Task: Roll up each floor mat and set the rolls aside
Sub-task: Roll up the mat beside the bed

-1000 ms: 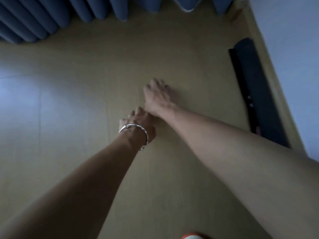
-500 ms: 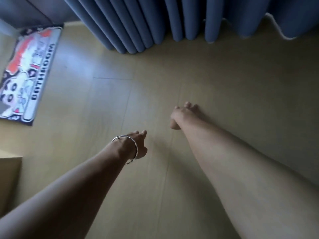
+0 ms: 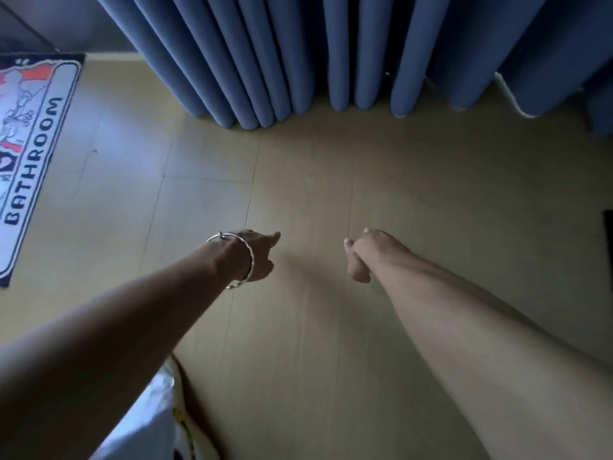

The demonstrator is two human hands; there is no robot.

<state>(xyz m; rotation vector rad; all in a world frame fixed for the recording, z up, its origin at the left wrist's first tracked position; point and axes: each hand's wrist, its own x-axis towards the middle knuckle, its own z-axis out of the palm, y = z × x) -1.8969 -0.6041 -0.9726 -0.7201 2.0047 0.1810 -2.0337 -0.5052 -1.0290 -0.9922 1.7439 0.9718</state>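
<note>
I am reaching both bare arms forward over a pale wooden floor [image 3: 431,180]. My left hand [image 3: 260,257], wearing a silver bracelet [image 3: 249,260] at the wrist, is hanging in the air and gripping nothing. One fingertip is sticking out toward the right, and the other fingers are turned away from view. My right hand [image 3: 365,254] is hovering across from it with its fingers loosely curled under, also holding nothing. Bare floor is showing between the two hands.

The mat [image 3: 33,154] is lying flat and unrolled at the far left edge, well apart from both hands. It is showing the word BATHROOM in dark letters along a white border, with orange and white artwork partly cut off.

Blue curtain [image 3: 282,61] folds are hanging down to the floor across the top. A thin dark shape [image 3: 608,234] is showing at the right edge, too cut off to identify. White cloth [image 3: 149,419] is showing beneath my left forearm.
</note>
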